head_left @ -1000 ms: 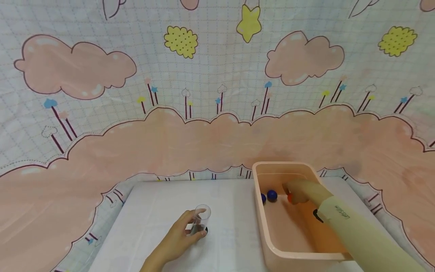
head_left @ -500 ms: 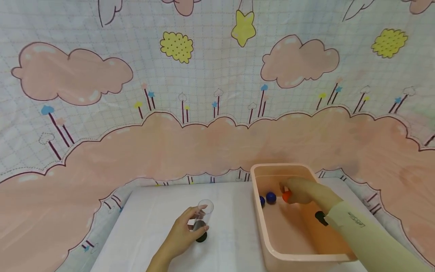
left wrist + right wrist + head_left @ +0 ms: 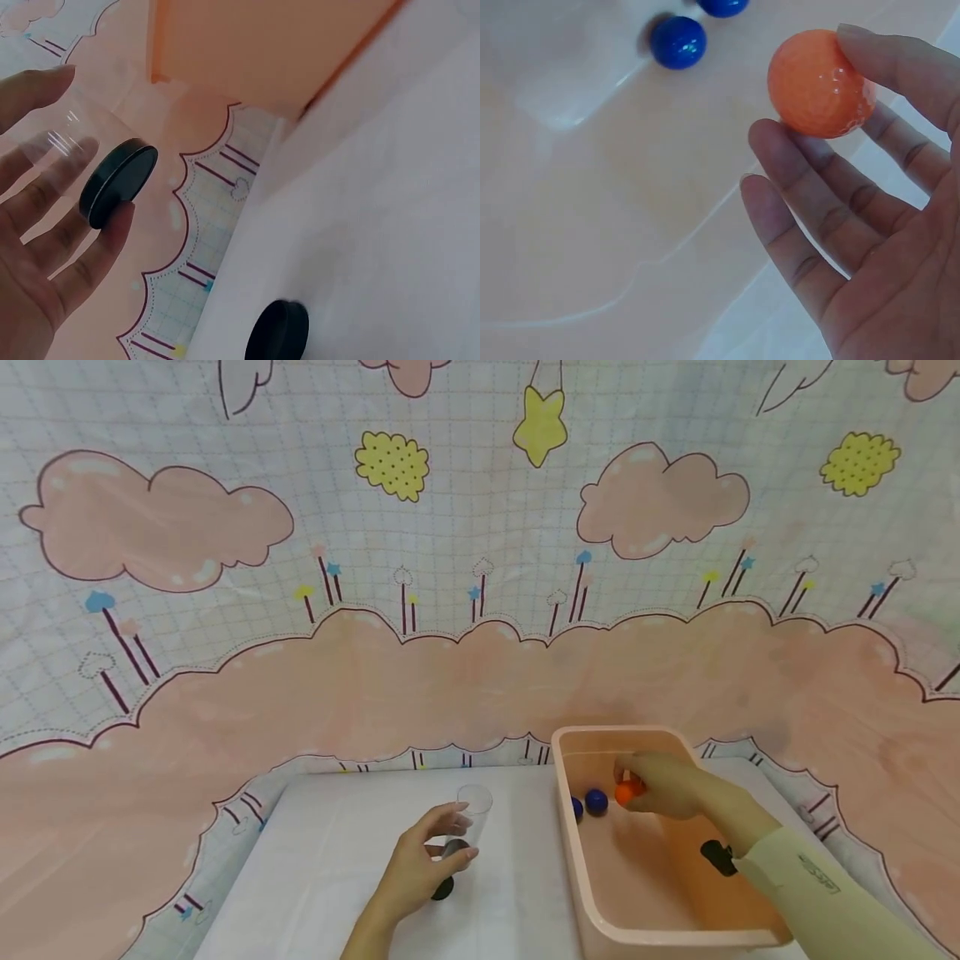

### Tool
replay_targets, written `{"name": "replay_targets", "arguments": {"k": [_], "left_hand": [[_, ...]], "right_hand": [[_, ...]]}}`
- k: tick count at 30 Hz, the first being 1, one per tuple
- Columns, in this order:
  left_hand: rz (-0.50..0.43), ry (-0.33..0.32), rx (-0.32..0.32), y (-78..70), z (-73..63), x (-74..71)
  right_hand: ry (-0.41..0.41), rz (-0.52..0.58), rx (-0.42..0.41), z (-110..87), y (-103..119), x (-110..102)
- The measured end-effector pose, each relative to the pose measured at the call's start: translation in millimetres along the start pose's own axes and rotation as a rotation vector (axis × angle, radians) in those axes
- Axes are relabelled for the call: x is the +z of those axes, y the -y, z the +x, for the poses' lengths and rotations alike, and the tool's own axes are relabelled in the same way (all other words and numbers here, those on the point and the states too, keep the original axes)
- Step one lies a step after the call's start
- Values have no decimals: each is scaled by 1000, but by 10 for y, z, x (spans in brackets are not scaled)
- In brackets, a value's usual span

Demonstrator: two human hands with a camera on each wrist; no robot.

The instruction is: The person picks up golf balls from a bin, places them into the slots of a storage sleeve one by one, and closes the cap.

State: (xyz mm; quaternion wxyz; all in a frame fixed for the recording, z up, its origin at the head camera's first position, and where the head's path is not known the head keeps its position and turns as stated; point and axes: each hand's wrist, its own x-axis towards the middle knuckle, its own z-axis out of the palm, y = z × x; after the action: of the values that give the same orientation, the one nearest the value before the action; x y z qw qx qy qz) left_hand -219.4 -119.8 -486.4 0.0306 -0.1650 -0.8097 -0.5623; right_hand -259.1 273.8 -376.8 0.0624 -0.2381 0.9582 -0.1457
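Note:
My left hand (image 3: 420, 868) holds a clear cylinder (image 3: 476, 803) above the table, thumb on one side and fingers on the other. The cylinder is tilted, and a black cap (image 3: 120, 182) covers its lower end. A loose black lid (image 3: 444, 888) lies on the table below that hand. Inside the bin, my right hand (image 3: 663, 785) pinches an orange golf ball (image 3: 821, 84) between thumb and fingertips, off the bin floor. Two blue balls lie to its left; the nearer blue ball (image 3: 678, 43) shows whole in the right wrist view.
The peach plastic bin (image 3: 573, 868) stands on the right part of the white table (image 3: 517, 860). A dark thing (image 3: 718, 857) shows at the right sleeve's cuff. Patterned cloth (image 3: 480, 685) hangs behind and around the table.
My left hand has raised the cylinder and moved it right, uncovering more of the loose lid. The right hand has drawn slightly left, and the orange ball shows more fully.

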Motion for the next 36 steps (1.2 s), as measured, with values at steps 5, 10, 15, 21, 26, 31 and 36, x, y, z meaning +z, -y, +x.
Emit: {"name": "replay_targets", "arguments": {"k": [5, 10, 15, 21, 26, 31, 36], "left_hand": [[-47, 6, 2, -57, -6, 109], [-56, 21, -10, -118, -73, 169], [-39, 17, -7, -152, -120, 195], [-35, 5, 19, -214, -134, 205], [-27, -3, 49, -288, -110, 195], [-19, 2, 49, -344, -76, 172], [-16, 15, 75, -376, -48, 164]], "right_hand": [[-46, 16, -27, -51, 42, 39], [-73, 32, -59, -101, 140, 72], [-88, 30, -78, -113, 219, 75], [-113, 67, -129, -99, 308, 29], [-141, 85, -152, -82, 400, -28], [-138, 110, -151, -73, 480, -59], [-161, 120, -171, -46, 539, -76]]}}
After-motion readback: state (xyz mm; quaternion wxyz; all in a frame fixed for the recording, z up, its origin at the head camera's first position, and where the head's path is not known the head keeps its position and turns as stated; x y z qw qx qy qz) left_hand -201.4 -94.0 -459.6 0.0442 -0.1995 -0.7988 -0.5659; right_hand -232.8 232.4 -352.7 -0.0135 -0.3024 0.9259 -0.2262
